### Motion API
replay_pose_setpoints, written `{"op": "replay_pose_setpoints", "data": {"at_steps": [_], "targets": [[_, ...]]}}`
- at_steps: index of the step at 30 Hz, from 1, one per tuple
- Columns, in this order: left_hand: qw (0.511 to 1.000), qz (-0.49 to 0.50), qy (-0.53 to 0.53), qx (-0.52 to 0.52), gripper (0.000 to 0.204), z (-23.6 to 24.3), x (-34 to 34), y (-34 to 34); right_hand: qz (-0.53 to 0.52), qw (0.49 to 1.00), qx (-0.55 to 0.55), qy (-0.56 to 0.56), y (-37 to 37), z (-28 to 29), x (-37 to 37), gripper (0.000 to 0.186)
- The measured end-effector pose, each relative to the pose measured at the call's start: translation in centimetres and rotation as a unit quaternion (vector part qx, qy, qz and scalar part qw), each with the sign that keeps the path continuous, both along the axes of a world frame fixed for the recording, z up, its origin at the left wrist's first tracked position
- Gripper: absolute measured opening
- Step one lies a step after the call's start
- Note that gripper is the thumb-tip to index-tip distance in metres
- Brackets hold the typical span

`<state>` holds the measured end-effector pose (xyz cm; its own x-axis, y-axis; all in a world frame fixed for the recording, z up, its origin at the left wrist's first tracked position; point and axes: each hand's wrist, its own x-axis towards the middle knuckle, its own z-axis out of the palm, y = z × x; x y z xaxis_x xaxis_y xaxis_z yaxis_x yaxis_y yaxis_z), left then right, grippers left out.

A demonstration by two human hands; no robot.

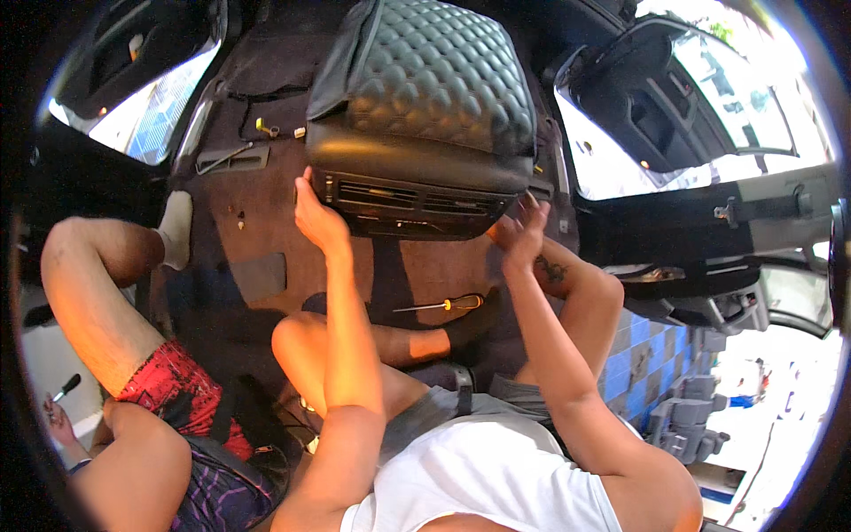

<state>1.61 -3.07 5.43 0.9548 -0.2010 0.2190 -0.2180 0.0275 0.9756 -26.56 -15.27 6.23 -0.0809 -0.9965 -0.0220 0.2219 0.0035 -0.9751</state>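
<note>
Black quilted leather-like unit with slotted vents (421,115) directly ahead of wearer. Left hand (321,220), part-open, at its left corner; right hand (525,235), loosely curled, at right; grips unclear. Yellow-and-black-handled screwdriver (461,303) between; co-worker's bent bare leg (97,293) leftward.

My short-sleeved white shirt (479,470)
Beyond the shirt, my grey shorts (523,392); farther from it, a dark sock (468,337) and my right leg's tattoo (551,269).
</note>
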Motion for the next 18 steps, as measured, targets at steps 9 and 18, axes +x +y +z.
{"op": "replay_pose_setpoints", "data": {"at_steps": [9, 18], "targets": [[0.996, 0.081, -0.019, 0.007, 0.061, -0.7, 1.4, -0.7, 0.032, 0.997, -0.04, -0.05, 0.5, 0.3, 4.5, 0.059], [0.984, -0.036, 0.109, -0.136, 0.045, -0.3, 2.2, 0.1, -0.065, 0.98, -0.178, 0.062, -0.2, 4.9, 5.5, 0.053]]}}
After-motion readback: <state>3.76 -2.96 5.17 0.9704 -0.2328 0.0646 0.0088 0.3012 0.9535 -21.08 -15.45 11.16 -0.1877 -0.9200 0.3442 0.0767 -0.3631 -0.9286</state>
